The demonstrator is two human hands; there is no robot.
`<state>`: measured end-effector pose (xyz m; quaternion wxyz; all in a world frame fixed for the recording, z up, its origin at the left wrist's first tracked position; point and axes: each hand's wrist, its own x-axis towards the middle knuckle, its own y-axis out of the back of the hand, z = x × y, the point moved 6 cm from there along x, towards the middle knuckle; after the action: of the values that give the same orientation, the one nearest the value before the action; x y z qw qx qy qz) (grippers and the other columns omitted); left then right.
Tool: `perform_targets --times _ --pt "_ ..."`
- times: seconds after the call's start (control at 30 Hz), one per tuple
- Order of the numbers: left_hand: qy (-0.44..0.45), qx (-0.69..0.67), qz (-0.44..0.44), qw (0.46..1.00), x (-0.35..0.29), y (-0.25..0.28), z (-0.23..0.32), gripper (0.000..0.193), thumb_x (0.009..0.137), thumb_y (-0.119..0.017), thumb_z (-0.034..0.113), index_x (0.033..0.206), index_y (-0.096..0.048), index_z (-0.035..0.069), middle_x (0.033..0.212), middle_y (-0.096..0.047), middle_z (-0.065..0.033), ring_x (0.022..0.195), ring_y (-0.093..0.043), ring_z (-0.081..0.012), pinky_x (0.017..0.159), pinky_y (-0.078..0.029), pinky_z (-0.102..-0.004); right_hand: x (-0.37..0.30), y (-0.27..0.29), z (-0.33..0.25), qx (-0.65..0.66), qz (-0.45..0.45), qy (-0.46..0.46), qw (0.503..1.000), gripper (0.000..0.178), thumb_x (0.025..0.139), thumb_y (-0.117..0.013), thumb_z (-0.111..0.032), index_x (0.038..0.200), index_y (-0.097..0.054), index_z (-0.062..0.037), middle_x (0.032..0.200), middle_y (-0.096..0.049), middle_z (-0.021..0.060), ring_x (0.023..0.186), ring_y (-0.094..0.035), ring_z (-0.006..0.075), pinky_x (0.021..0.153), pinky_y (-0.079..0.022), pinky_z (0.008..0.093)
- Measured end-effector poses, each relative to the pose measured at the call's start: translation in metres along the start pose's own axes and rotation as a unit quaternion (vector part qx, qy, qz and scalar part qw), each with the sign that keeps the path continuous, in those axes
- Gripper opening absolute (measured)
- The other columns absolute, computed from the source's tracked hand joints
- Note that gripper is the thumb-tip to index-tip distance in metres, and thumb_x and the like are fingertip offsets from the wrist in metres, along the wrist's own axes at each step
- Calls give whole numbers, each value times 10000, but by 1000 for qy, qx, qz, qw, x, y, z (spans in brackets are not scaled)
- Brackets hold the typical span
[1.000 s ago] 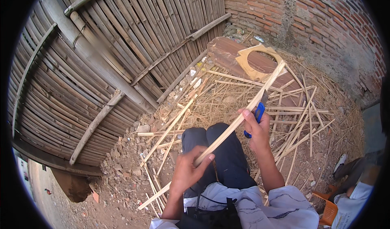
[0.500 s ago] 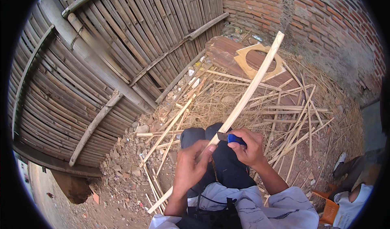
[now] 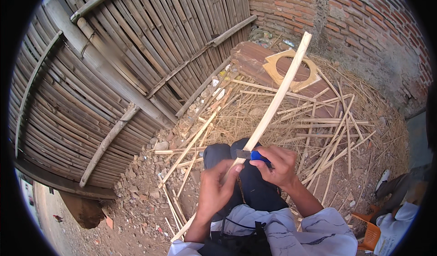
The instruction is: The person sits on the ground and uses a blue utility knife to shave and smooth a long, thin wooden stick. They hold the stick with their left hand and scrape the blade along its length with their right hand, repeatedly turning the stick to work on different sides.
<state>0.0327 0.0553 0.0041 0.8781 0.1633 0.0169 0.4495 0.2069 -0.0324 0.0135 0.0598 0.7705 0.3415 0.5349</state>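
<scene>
Beside the bamboo fence (image 3: 114, 87), split strips and shavings (image 3: 296, 115) litter the ground, with a cut plywood frame (image 3: 273, 69) beyond them. From the fence's foot the long bamboo slat (image 3: 277, 94) slants up over the person's knees, seemingly steadied for shaving. The left hand (image 3: 216, 192) wraps closed around it; the right hand (image 3: 277, 165) pinches a blue-handled knife (image 3: 252, 155), blade against the slat.
</scene>
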Motion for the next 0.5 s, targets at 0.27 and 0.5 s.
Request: perform_targets --times 0.27,0.5 --pt "24 6 -16 1000 -7 7 -1 170 1085 -685 116 1077 -777 -26 732 -599 83 640 -437 16 548 -299 -207 1 3 4 -23 4 13 1000 303 892 -867 -390 972 -778 -111 710 -666 25 561 -645 218 514 -477 346" --pt "28 18 -20 999 -9 12 -4 163 1065 -714 142 1106 -792 5 710 -661 7 603 -475 -37 535 -354 -269 4 7 7 -43 7 1 999 284 897 -870 -359 987 -791 -101 754 -712 50 597 -681 233 538 -501 348"
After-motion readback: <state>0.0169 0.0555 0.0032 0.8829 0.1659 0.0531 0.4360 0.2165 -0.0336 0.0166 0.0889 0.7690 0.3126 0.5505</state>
